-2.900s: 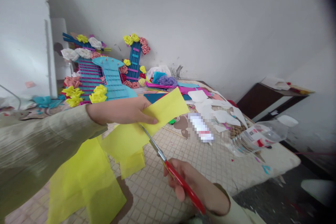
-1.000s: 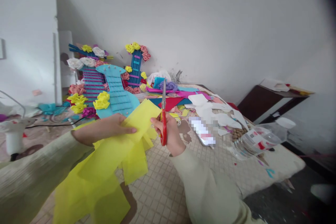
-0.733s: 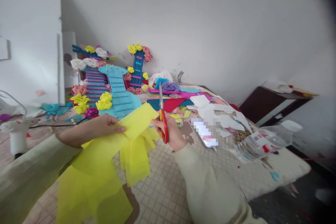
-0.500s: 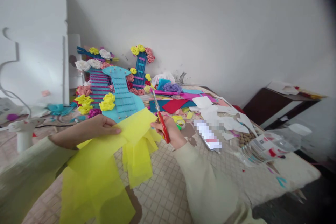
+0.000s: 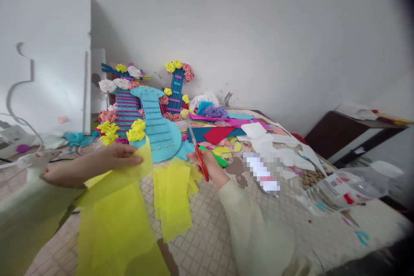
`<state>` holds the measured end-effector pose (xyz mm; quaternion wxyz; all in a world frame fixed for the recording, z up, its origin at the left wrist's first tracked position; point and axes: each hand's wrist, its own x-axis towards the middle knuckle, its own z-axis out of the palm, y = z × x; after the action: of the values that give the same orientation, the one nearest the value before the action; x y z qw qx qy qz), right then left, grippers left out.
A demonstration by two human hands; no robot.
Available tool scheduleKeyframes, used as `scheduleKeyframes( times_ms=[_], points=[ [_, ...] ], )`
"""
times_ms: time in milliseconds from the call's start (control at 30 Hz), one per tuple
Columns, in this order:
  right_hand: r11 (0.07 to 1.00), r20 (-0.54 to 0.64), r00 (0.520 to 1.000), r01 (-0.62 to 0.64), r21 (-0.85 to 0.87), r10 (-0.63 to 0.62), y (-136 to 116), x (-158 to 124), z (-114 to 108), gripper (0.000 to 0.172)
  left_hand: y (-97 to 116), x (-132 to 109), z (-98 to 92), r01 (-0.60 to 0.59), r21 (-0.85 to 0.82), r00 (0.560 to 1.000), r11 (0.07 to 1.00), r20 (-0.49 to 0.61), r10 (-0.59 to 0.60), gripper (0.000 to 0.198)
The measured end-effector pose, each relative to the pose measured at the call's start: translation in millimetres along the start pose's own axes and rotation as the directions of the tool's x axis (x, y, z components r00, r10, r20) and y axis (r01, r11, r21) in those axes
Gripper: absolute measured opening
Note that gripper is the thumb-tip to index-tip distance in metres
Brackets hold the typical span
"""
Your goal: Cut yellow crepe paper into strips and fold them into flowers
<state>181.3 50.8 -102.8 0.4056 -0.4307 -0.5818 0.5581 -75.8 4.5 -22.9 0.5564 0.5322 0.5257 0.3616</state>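
My left hand (image 5: 121, 157) pinches the upper edge of a yellow sheet (image 5: 116, 224), thin and slightly see-through, that hangs down toward me. In my right hand (image 5: 211, 167) is a pair of scissors (image 5: 201, 160) with red handles, its blades pointing up and away from me. Between the hands, several cut yellow strips (image 5: 173, 198) lie overlapping on the table. The scissors are apart from the held sheet. Just beyond the hands stands a light-blue guitar-shaped piece (image 5: 158, 127) with strings across it and a yellow flower (image 5: 136, 130) at its left side.
A white glue gun (image 5: 35, 166) lies at the left, near a large white foam board (image 5: 48, 69). Coloured sheets, purple yarn (image 5: 215, 112) and white scraps (image 5: 261, 142) cover the back. A phone (image 5: 261, 172) and a clear plastic bottle (image 5: 339, 187) lie to the right.
The yellow piece that reached across to the scissors is gone from the held sheet, and the strips on the table show more fully. My two hands are farther apart. The view has shifted slightly.
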Motion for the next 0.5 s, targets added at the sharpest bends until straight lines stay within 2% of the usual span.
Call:
scheduleKeyframes(
  times_ms=[33, 67, 167, 233, 300, 433, 500],
  points=[
    [1.000, 0.026, 1.000, 0.001, 0.016, -0.002, -4, -2, 3, 0.040, 5, -1, 5.4, 0.056, 0.117, 0.982, 0.992, 0.172, -0.076, 0.007],
    [1.000, 0.051, 0.999, 0.002, 0.025, -0.003, -9, -3, 6, 0.043, 10, -1, 11.0, 0.050, 0.176, 0.962, 0.983, 0.256, -0.094, 0.010],
    [0.990, 0.171, 0.985, -0.028, 0.136, 0.004, -18, -7, 11, 0.047, 21, 1, 27.5, -0.005, 0.209, 0.904, 0.978, 0.420, -0.085, 0.016],
    [0.957, 0.309, 0.951, -0.096, 0.275, 0.006, -22, -9, 10, 0.048, 23, 4, 36.9, 0.004, 0.199, 0.845, 0.980, 0.523, -0.109, 0.019],
    [0.922, 0.419, 0.908, -0.158, 0.354, -0.006, -24, -11, 5, 0.045, 22, 8, 44.2, 0.014, 0.195, 0.807, 0.981, 0.577, -0.126, 0.019],
    [0.935, 0.460, 0.888, -0.149, 0.322, -0.017, -28, -18, -9, 0.035, 19, 13, 53.8, 0.025, 0.220, 0.762, 0.975, 0.627, -0.161, 0.018],
    [0.940, 0.499, 0.867, -0.171, 0.295, 0.001, -29, -23, -13, 0.035, 19, 12, 57.7, 0.022, 0.234, 0.741, 0.972, 0.649, -0.173, 0.020]
  ],
)
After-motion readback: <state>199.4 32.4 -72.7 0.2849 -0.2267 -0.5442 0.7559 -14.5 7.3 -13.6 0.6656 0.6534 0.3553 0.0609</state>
